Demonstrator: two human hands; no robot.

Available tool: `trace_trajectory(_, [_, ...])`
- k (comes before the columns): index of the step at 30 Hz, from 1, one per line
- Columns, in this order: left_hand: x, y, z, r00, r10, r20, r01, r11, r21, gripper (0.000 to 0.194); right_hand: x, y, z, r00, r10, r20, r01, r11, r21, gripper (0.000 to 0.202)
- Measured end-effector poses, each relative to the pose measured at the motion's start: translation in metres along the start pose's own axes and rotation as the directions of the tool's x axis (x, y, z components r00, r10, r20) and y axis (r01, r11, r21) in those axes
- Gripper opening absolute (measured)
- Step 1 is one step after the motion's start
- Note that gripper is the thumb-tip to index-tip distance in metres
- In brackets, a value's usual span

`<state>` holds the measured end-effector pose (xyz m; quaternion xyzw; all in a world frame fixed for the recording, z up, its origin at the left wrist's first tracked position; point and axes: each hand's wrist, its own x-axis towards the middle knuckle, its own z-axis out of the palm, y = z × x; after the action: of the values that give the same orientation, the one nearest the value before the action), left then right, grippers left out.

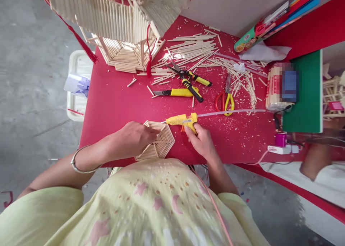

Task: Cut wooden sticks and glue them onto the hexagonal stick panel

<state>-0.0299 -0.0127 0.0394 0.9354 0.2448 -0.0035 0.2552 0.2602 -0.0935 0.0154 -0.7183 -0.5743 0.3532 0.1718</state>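
Observation:
A yellow glue gun (183, 120) is in my right hand (201, 140), its nozzle pointing left at the upper edge of a hexagonal panel of thin wooden sticks (161, 145). A long clear glue stick (231, 112) runs out of its back. Over the left part of the panel lies my left hand (137, 136), fingers curled and pressed together; what they pinch, if anything, is hidden. The panel rests near the front edge of the red table (107, 102).
A large stick-built model (107, 19) with red tassels stands at the back left. Loose sticks (194, 48), pliers (188, 80), a yellow knife (180, 92) and scissors (226, 100) lie behind the gun. A power strip (280, 149) sits right, near another person's arm (315, 159).

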Motion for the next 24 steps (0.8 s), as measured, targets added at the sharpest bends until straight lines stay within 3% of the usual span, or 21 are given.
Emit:
trace_trajectory(4, [0.003, -0.002, 0.001, 0.999, 0.045, 0.025, -0.045, 0.999, -0.030, 0.032, 0.002, -0.001, -0.002, 0.995, -0.104, 0.012, 0.104, 0.993, -0.054, 0.032])
trace_trajectory(8, [0.004, -0.018, -0.007, 0.998, 0.069, -0.003, -0.068, 0.988, -0.141, 0.028, 0.006, -0.006, 0.005, 0.976, -0.212, -0.054, 0.203, 0.969, -0.140, 0.035])
trace_trajectory(14, [-0.013, -0.037, -0.025, 0.998, -0.057, -0.007, 0.053, 0.960, -0.276, 0.026, 0.019, -0.026, 0.027, 0.936, -0.245, -0.255, 0.155, 0.932, -0.327, 0.053])
trace_trajectory(18, [-0.023, -0.036, -0.020, 0.997, -0.078, -0.011, 0.070, 0.943, -0.326, 0.028, 0.029, -0.034, 0.036, 0.922, -0.294, -0.250, 0.175, 0.895, -0.410, 0.038])
trace_trajectory(24, [-0.026, -0.042, -0.016, 0.997, -0.077, 0.001, 0.070, 0.911, -0.406, 0.029, 0.037, -0.037, 0.040, 0.937, -0.273, -0.218, 0.160, 0.890, -0.428, 0.019])
